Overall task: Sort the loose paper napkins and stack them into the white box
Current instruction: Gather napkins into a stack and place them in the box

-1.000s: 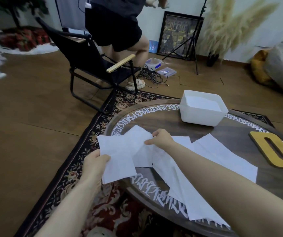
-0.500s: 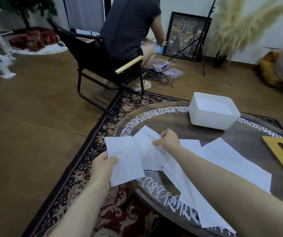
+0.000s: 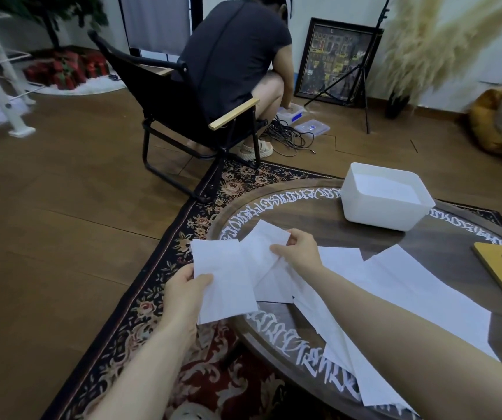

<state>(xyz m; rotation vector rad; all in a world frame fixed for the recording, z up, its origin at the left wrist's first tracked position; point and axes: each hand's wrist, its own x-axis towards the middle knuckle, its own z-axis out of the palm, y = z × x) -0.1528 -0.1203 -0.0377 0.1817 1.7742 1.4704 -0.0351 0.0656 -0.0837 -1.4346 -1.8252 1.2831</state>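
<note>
On the round table [image 3: 319,225], both hands pinch napkins [image 3: 395,277].

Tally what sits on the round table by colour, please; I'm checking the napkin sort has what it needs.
White: 1 box; a spread of loose napkins that overlap too much to count, one pinched by the left hand, another by the right hand.
Yellow: 1 slotted board.
Total: 2 single items, plus the napkins.
</note>
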